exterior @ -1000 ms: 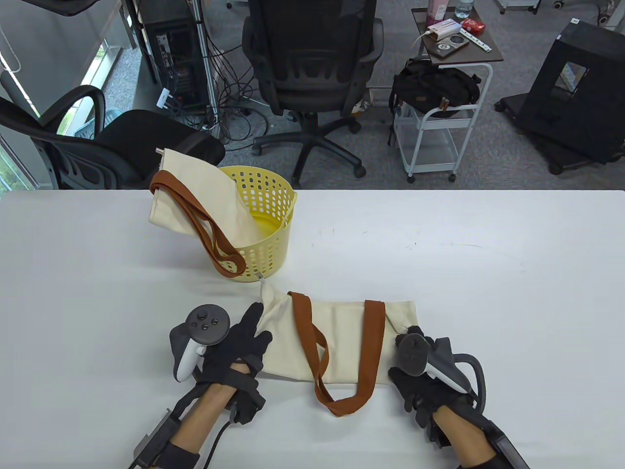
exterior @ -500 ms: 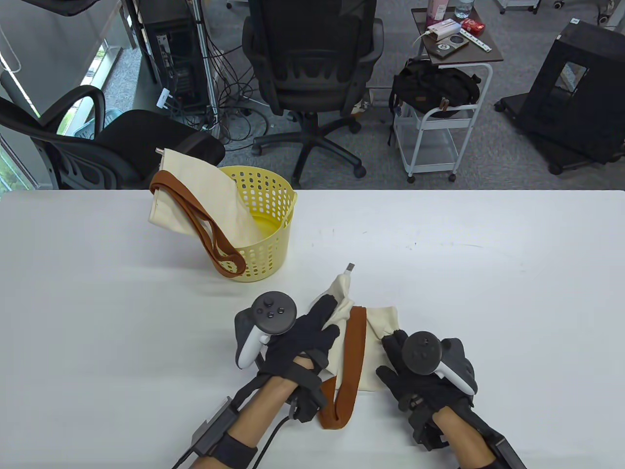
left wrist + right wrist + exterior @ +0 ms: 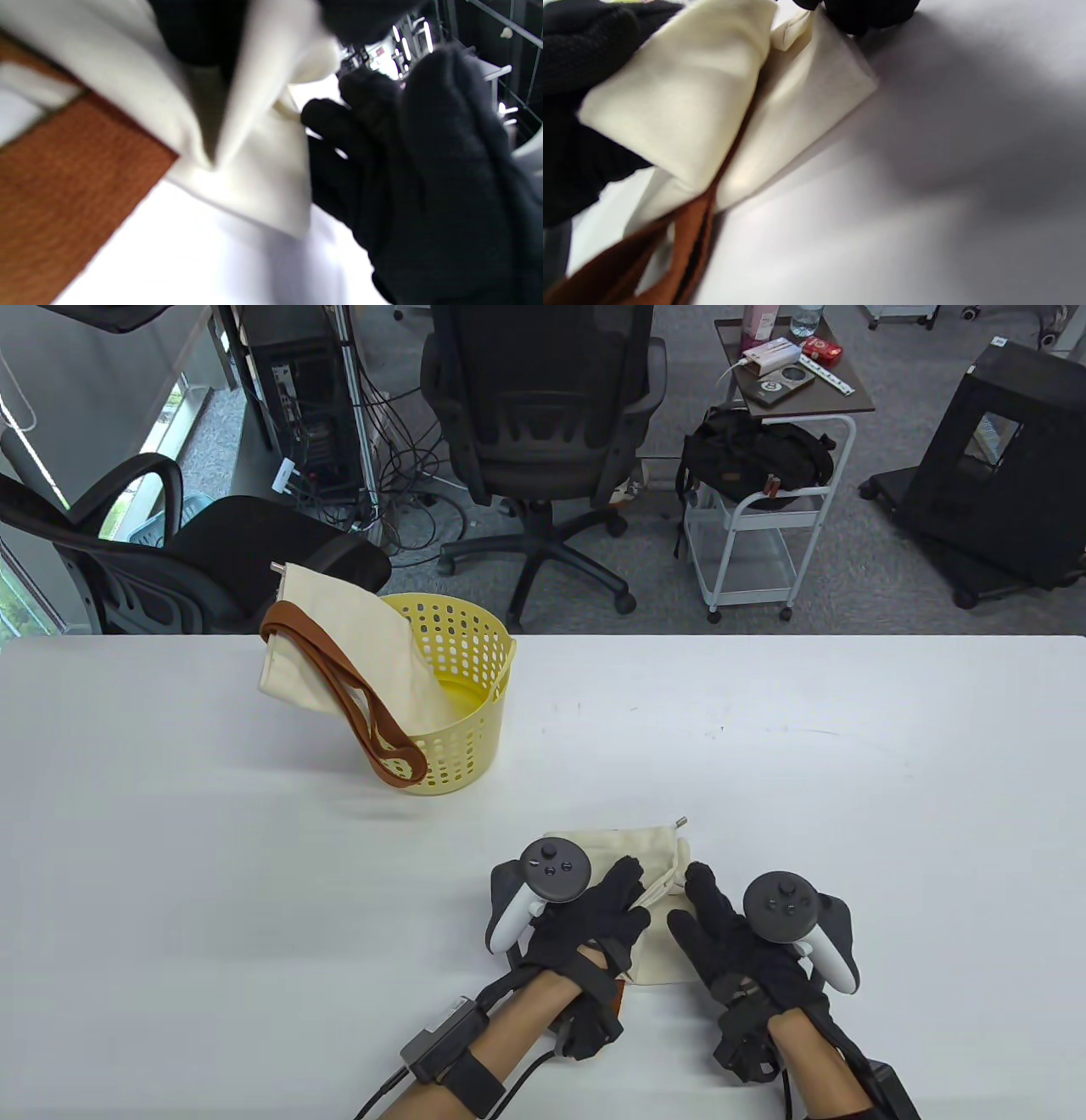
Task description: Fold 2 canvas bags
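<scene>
White table (image 3: 170,857); folded canvas bag (image 3: 632,848) under both hands (image 3: 657,925).

Yellow perforated basket (image 3: 462,704) stands on the white table (image 3: 806,780), up-left of the grip point and well apart from it. Beyond the table's far edge, straight up from the grip: black office chair (image 3: 543,432) on grey carpet. Second black chair (image 3: 161,551) far up-left, next to a computer tower (image 3: 301,415) with trailing cables. Up-right of the grip: white wire cart (image 3: 764,534) with a black backpack (image 3: 751,458) on it, small boxes on its brown top. Black stand (image 3: 997,466) far right
</scene>
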Tool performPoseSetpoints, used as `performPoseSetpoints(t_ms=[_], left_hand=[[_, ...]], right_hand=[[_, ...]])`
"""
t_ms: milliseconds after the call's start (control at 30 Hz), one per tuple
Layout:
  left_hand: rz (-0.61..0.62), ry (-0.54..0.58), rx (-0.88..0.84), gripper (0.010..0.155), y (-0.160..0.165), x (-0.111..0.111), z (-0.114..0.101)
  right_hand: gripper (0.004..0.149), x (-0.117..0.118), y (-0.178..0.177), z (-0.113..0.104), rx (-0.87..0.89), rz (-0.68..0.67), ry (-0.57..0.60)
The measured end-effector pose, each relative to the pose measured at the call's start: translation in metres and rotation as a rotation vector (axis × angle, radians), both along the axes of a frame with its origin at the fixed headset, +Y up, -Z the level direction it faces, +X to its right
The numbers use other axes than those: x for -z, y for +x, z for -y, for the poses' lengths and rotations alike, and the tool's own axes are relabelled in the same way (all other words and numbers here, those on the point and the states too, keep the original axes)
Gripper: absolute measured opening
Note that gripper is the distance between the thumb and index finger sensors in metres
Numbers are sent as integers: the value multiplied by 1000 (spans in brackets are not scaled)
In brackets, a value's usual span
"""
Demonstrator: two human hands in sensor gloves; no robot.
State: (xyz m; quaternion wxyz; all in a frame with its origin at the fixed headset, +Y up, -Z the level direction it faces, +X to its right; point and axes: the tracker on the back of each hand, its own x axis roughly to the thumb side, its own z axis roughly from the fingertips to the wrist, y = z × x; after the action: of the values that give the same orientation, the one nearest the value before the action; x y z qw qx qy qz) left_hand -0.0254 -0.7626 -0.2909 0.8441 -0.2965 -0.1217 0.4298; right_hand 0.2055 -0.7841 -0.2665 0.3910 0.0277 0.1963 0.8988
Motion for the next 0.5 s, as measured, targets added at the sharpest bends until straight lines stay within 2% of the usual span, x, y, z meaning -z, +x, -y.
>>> performPoseSetpoints(t_ms=[167, 300, 367, 400, 467, 500], left_hand=[[-6, -15, -30, 67, -3, 2, 2], [18, 5, -49, 68, -4, 2, -5], [33, 60, -20, 68, -5, 1, -15], [59, 126, 27, 66, -6, 0, -25], [131, 294, 207, 68, -10, -3, -45], [161, 343, 312, 70, -12, -5, -52]], right_hand=[[74, 3, 1, -1, 28, -33, 4], [71, 3, -8, -4, -141, -58, 38], [72, 0, -14, -6, -233, -53, 79], [73, -1, -17, -8, -261, -57, 95], [74, -2, -21, -9, -306, -59, 119], [74, -2, -22, -10, -329, -62, 130]])
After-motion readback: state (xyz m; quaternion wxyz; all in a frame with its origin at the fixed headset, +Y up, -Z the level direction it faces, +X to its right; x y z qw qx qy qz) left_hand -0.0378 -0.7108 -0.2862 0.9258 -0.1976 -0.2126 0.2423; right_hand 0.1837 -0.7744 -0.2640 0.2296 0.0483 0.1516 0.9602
